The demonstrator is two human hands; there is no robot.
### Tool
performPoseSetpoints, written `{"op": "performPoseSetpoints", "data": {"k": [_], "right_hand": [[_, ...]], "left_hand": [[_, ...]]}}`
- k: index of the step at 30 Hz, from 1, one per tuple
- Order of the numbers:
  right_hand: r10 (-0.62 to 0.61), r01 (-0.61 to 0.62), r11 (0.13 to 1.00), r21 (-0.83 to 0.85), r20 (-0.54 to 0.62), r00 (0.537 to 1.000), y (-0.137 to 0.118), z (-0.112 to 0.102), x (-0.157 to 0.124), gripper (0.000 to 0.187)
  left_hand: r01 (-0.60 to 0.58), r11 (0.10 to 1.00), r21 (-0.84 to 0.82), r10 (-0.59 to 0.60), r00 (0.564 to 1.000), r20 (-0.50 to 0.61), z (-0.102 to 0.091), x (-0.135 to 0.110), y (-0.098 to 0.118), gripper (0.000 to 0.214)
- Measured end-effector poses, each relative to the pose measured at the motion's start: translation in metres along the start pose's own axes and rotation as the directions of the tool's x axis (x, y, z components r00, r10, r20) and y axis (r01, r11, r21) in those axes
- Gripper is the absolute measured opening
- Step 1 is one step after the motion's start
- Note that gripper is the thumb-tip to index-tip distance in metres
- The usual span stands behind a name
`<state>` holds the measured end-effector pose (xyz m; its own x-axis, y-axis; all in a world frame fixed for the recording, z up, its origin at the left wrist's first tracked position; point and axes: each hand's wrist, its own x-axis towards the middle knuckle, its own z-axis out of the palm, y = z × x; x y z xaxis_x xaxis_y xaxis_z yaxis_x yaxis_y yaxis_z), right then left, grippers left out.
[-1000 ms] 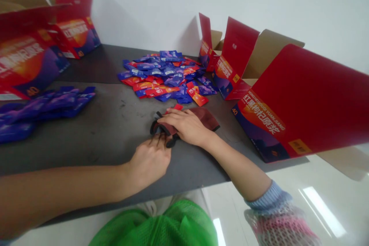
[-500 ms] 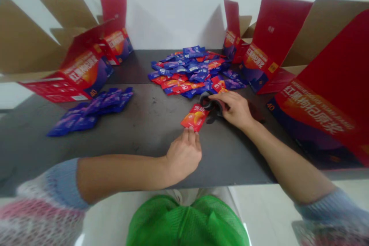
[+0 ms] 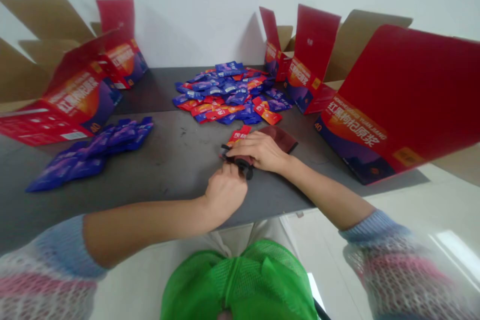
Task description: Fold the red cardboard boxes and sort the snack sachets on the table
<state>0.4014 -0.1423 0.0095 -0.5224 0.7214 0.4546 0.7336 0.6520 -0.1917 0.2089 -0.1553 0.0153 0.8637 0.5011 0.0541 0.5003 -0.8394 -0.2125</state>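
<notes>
A dark red drawstring pouch (image 3: 279, 138) lies on the grey table (image 3: 176, 160) in front of me. My right hand (image 3: 260, 151) rests on its mouth with the fingers curled over the fabric. My left hand (image 3: 225, 191) is closed just below, pinching the pouch's black cord end (image 3: 245, 166). A red sachet (image 3: 238, 135) pokes out from under my right hand, beside the pouch's mouth. Behind it lies a heap of blue and red sachets (image 3: 228, 92).
A row of purple sachets (image 3: 93, 150) lies at the left. Open red cartons stand around: two at the left (image 3: 75, 100), several at the right (image 3: 378, 125) and back (image 3: 300, 80). A green mesh bag (image 3: 240, 280) sits on my lap below the table edge.
Half a second ago my left hand touched a red sachet lying free on the table. Now that sachet is tucked at the pouch's mouth and my left hand is closed on the cord.
</notes>
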Motion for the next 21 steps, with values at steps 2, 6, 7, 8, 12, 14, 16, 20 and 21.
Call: {"op": "performPoseSetpoints", "data": {"k": [2, 6, 7, 8, 12, 14, 16, 20, 21], "right_hand": [[0.037, -0.037, 0.999, -0.025, 0.026, 0.999, -0.001, -0.001, 0.002, 0.034], [0.142, -0.133, 0.983, -0.126, 0.061, 0.988, -0.007, -0.005, 0.007, 0.034], [0.173, -0.161, 0.975, -0.155, 0.070, 0.982, -0.009, -0.006, 0.009, 0.034], [0.215, -0.198, 0.962, -0.188, 0.074, 0.974, -0.010, -0.007, 0.011, 0.034], [0.462, -0.433, 0.829, -0.354, -0.004, 0.887, -0.010, -0.007, 0.016, 0.031], [0.572, -0.544, 0.726, -0.421, -0.069, 0.817, -0.005, -0.009, 0.017, 0.029], [0.654, -0.633, 0.628, -0.452, -0.133, 0.745, 0.005, -0.013, 0.013, 0.030], [0.715, -0.742, 0.538, -0.400, -0.249, 0.653, 0.023, -0.028, -0.006, 0.033], [0.706, -0.749, 0.552, -0.367, -0.272, 0.654, 0.026, -0.032, -0.010, 0.036]], "left_hand": [[0.018, 1.000, -0.008, -0.018, 1.000, -0.004, 0.002, 0.000, -0.001, 0.031], [0.047, 0.999, -0.017, -0.046, 0.999, 0.028, 0.003, 0.002, -0.001, 0.031], [0.059, 0.998, -0.019, -0.058, 0.998, 0.032, 0.003, 0.003, -0.001, 0.032], [0.071, 0.997, -0.018, -0.071, 0.997, 0.029, 0.003, 0.004, -0.001, 0.034], [0.104, 0.995, 0.004, -0.104, 0.994, -0.018, 0.003, 0.006, 0.000, 0.044], [0.097, 0.995, 0.019, -0.096, 0.995, -0.026, 0.004, 0.007, 0.000, 0.045], [0.086, 0.996, 0.037, -0.085, 0.996, -0.026, 0.004, 0.008, -0.002, 0.042], [0.064, 0.996, 0.060, -0.063, 0.998, -0.016, 0.001, 0.006, -0.003, 0.042], [0.065, 0.996, 0.063, -0.065, 0.998, -0.011, 0.000, 0.006, -0.003, 0.043]]}}
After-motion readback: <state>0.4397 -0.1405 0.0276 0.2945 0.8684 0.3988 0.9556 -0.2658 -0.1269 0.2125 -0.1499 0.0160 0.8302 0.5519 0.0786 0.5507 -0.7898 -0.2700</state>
